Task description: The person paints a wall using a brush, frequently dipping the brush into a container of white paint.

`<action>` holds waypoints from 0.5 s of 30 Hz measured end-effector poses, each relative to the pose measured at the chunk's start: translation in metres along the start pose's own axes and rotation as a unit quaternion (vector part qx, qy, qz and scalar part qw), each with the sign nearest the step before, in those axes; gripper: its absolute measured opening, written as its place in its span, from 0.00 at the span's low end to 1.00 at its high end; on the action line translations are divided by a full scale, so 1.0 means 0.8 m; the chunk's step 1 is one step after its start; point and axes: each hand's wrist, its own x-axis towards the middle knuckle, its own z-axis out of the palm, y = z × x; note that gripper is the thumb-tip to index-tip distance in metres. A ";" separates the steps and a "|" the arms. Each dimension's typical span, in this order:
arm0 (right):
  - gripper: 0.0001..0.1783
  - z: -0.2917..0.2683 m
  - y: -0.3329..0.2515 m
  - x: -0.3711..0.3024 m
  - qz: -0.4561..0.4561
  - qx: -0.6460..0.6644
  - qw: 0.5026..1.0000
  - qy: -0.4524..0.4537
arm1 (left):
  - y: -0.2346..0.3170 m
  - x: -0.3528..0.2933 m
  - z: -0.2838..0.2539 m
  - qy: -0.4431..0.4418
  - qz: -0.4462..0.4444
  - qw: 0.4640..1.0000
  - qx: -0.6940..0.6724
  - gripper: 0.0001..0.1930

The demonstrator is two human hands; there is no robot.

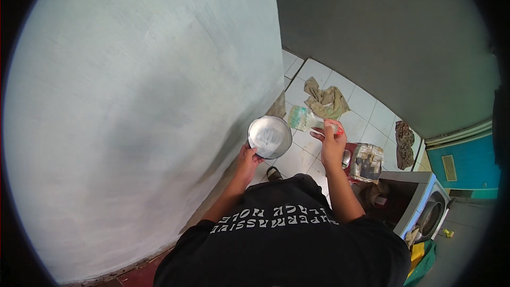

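Note:
My left hand (pixel 248 160) is closed on the rim of a round metal bowl (pixel 269 137) with whitish paint inside. In my right hand (pixel 333 137) is a wide paintbrush (pixel 302 118), gripped by its handle; its pale bristles are stained green and point left toward the bowl. Brush and bowl are a little apart. Close by on the left stands a wall (pixel 149 101) with a streaky whitish coat, touched by neither hand.
Crumpled beige cloth (pixel 329 101) lies on the white tiled floor (pixel 364 103) ahead. A brown rag (pixel 405 143) is farther right. Beside my right forearm are a worn patchy box (pixel 367 162) and a counter with a sink (pixel 431 215). A grey wall (pixel 388 37) stands ahead right.

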 end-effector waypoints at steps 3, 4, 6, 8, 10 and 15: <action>0.08 0.005 -0.042 -0.011 -0.057 -0.071 0.994 -0.065 | -0.001 -0.004 0.043 -0.003 0.017 1.000 0.017 0.16; 0.08 0.008 -0.058 -0.015 -0.092 -0.121 0.983 -0.104 | -0.003 -0.007 0.059 0.003 0.025 0.999 0.026 0.17; 0.08 -0.006 -0.079 -0.013 -0.139 -0.247 0.944 -0.166 | -0.006 -0.016 0.091 0.001 0.024 1.000 0.018 0.17; 0.09 -0.019 -0.103 -0.012 -0.173 -0.342 0.902 -0.201 | -0.017 -0.021 0.114 -0.012 0.034 0.999 0.004 0.18; 0.11 -0.026 -0.134 -0.021 -0.204 -0.442 0.836 -0.253 | -0.033 -0.029 0.134 -0.019 0.031 0.999 0.002 0.18; 0.10 -0.060 -0.142 -0.014 -0.280 -0.463 0.787 -0.298 | -0.072 -0.047 0.175 -0.023 0.031 0.999 0.028 0.19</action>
